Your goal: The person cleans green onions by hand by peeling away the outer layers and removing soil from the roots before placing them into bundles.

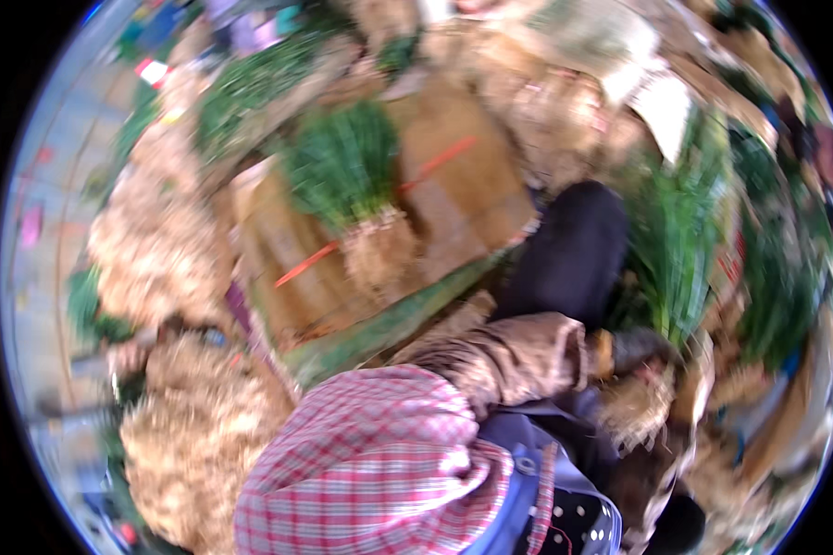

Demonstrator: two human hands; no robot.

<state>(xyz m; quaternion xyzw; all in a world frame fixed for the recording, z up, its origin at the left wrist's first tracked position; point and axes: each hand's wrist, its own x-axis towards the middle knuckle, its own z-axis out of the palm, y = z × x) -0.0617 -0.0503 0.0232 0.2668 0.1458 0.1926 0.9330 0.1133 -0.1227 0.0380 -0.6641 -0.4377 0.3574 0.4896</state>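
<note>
The left hand (640,351) pinches green onions (676,259) above their roots (634,413); the right hand's grip I cannot tell.

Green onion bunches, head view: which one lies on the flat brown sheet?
The dark-green bunch with tan roots, lying across the orange strip on the flat brown sheet. The left hand has another bunch in its grip; others lie elsewhere.

This looks like a produce-packing workplace. A bunch of scallions (347,162) lies across an orange strap (440,165) on a brown sheet (477,199), with more scallions (676,245) and straw-coloured, fibrous heaps (199,449) around it.
</note>
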